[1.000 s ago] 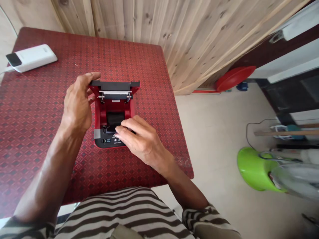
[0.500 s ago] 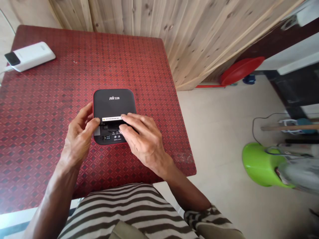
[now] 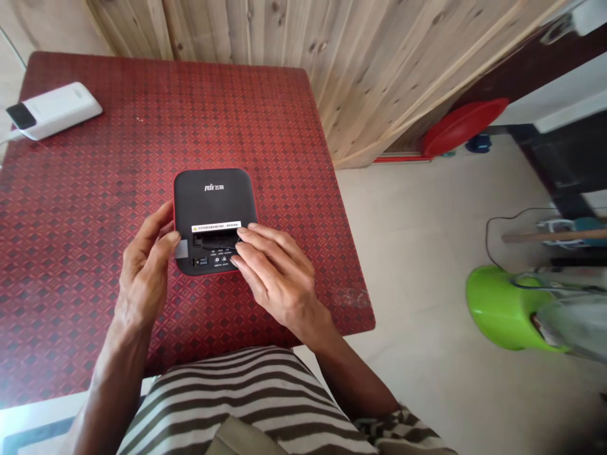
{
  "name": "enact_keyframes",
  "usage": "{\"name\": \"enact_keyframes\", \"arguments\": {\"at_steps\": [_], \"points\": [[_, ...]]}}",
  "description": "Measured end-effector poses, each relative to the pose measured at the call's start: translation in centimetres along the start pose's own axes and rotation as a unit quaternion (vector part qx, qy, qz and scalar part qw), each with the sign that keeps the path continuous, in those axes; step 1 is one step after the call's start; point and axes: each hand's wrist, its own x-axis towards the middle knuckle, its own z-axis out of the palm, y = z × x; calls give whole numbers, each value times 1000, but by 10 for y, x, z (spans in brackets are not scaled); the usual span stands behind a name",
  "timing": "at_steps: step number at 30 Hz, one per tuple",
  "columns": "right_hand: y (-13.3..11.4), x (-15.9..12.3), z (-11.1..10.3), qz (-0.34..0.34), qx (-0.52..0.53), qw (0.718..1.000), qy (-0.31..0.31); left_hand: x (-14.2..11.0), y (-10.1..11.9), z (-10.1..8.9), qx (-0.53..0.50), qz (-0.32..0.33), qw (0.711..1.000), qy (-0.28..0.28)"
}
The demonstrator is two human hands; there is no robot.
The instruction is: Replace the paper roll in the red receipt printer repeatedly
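A small black and red printer [image 3: 214, 202] lies with its lid closed on the red patterned table [image 3: 85, 189]. My left hand [image 3: 145, 272] rests against its near left corner, fingers loosely curved and apart, holding nothing. My right hand [image 3: 275, 275] lies over the near right corner, its stretched fingers touching the front by the paper slot and the small buttons.
A white power bank [image 3: 52, 110] with a cable lies at the table's far left. A wooden plank wall [image 3: 294, 38] runs behind the table. On the floor to the right are a green stool [image 3: 502, 309], a red dish [image 3: 462, 126] and cables.
The printer's lid, held open one second ago by my left hand, is now closed. My left hand has dropped to the near left corner. My right hand has barely moved.
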Motion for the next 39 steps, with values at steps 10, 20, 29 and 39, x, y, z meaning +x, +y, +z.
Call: {"name": "enact_keyframes", "arguments": {"at_steps": [10,20,29,39], "points": [[14,-19,-11,74,9,993,95,-20,-10,2,57,23,998,33],[22,-22,-6,106,2,988,117,-24,-11,16,48,40,995,76],[23,1,-7,53,30,992,107,-23,-17,16,78,78,989,94],[9,119,19,10,-126,918,-375,-19,-27,4,145,124,980,60]]}}
